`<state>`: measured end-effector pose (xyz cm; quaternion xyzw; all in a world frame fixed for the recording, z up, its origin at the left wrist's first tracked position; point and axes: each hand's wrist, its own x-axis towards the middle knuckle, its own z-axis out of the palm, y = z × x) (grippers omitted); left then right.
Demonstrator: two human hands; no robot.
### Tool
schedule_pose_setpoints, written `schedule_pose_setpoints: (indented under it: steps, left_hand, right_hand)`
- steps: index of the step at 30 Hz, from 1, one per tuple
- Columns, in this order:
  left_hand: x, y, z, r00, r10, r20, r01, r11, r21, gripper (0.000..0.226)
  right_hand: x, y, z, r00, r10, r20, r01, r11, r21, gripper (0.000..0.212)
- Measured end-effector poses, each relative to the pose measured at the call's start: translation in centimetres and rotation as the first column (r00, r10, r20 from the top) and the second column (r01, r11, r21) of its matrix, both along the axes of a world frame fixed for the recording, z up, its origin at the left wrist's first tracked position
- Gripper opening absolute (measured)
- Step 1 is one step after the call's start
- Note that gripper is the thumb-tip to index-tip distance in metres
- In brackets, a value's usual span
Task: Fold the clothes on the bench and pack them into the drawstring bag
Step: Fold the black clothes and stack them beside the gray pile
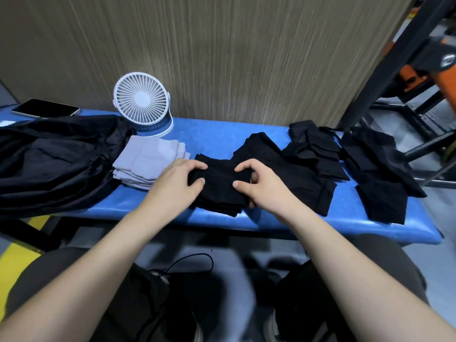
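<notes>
A folded black garment (pixel 219 191) lies at the middle of the blue bench (pixel 271 218). My left hand (pixel 176 181) pinches its left edge and my right hand (pixel 261 186) grips its right edge. A stack of folded grey clothes (pixel 150 161) sits just left of it. More black clothes (pixel 291 166) lie unfolded to the right, with further black pieces (pixel 377 174) at the bench's right end. The black drawstring bag (pixel 54 164) lies crumpled on the left end of the bench.
A white desk fan (pixel 142 102) stands at the back of the bench, and a phone (pixel 45 108) lies at the far left. A wood-grain wall runs behind. A black and orange metal frame (pixel 407 77) stands at the right. My knees are below the bench edge.
</notes>
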<state>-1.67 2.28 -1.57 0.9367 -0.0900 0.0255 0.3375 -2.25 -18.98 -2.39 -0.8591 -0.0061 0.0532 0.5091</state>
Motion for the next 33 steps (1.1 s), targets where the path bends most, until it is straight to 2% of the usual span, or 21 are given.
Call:
schedule_pose_setpoints:
  steps: [4, 7, 9, 11, 15, 19, 24, 29, 33]
  left_hand:
    - [0.0, 0.1, -0.4, 1.0, -0.015, 0.027, 0.012, 0.994, 0.111, 0.038]
    - [-0.5, -0.1, -0.1, 0.991, -0.013, 0.131, -0.01, 0.985, 0.175, 0.037]
    - [-0.6, 0.0, 0.4, 0.98, -0.016, 0.196, -0.023, 0.981, 0.195, 0.034]
    - [-0.6, -0.1, 0.6, 0.973, -0.074, 0.221, 0.038, 0.986, 0.163, 0.033]
    - [-0.3, -0.7, -0.1, 0.968, -0.174, 0.183, 0.146, 0.977, 0.154, 0.035]
    - [-0.1, -1.3, -1.4, 0.965, -0.217, 0.148, 0.187, 0.963, 0.193, 0.037]
    - [0.4, -1.4, -2.4, 0.976, -0.19, 0.102, 0.161, 0.958, 0.239, 0.041]
    - [0.7, -1.3, -2.5, 0.98, -0.192, 0.045, 0.176, 0.955, 0.238, 0.04]
    - [0.6, -1.9, -1.7, 0.986, -0.147, 0.077, 0.124, 0.961, 0.249, 0.03]
  right_hand:
    - [0.1, -0.1, -0.8, 0.997, 0.074, 0.014, -0.072, 0.988, -0.135, 0.031]
    - [-0.3, -0.1, -0.7, 0.988, 0.146, 0.044, -0.129, 0.955, -0.266, 0.038]
    - [-0.3, -0.2, -0.8, 0.983, 0.159, 0.095, -0.114, 0.925, -0.363, 0.04]
    - [-0.3, -0.4, -0.7, 0.976, 0.152, 0.154, -0.062, 0.879, -0.473, 0.038]
    - [-0.6, -0.7, -0.3, 0.951, 0.197, 0.24, -0.06, 0.876, -0.478, 0.033]
    - [-0.6, -0.3, -0.6, 0.94, 0.274, 0.204, -0.115, 0.815, -0.567, 0.036]
    - [-0.3, 0.1, -1.3, 0.952, 0.286, 0.11, -0.163, 0.776, -0.609, 0.038]
    - [-0.2, 0.0, -1.4, 0.952, 0.282, 0.116, -0.161, 0.787, -0.595, 0.038]
    - [-0.4, -0.7, -1.0, 0.951, 0.274, 0.14, -0.15, 0.81, -0.567, 0.035]
